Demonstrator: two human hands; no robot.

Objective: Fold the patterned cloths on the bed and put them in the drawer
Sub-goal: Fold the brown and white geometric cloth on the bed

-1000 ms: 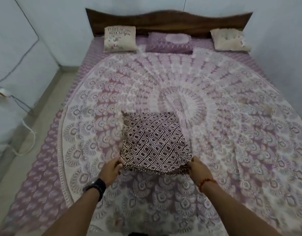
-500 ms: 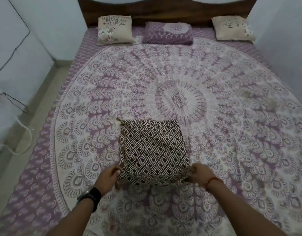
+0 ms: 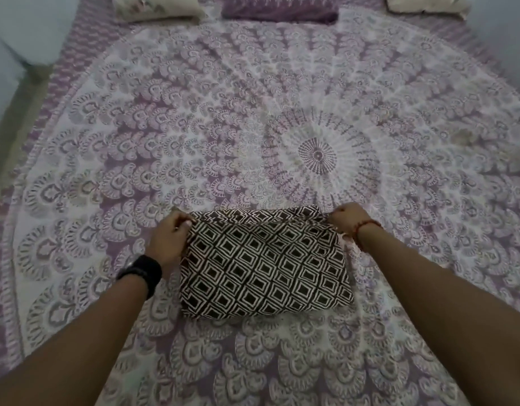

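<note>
Pinching one folded cloth (image 3: 261, 265): left hand (image 3: 169, 238), right hand (image 3: 348, 219), three pillows

Brown-white diamond cloth (image 3: 261, 265), purple mandala bedsheet (image 3: 282, 112)

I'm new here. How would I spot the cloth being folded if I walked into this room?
Find the big bed with its pale purple mandala sheet. Near its front edge, short of the round centre motif, lies the folded cloth, its far corners pinched by the left hand and right hand. Its bold dark-and-white diamond print stands out from the soft purple around it.
</note>
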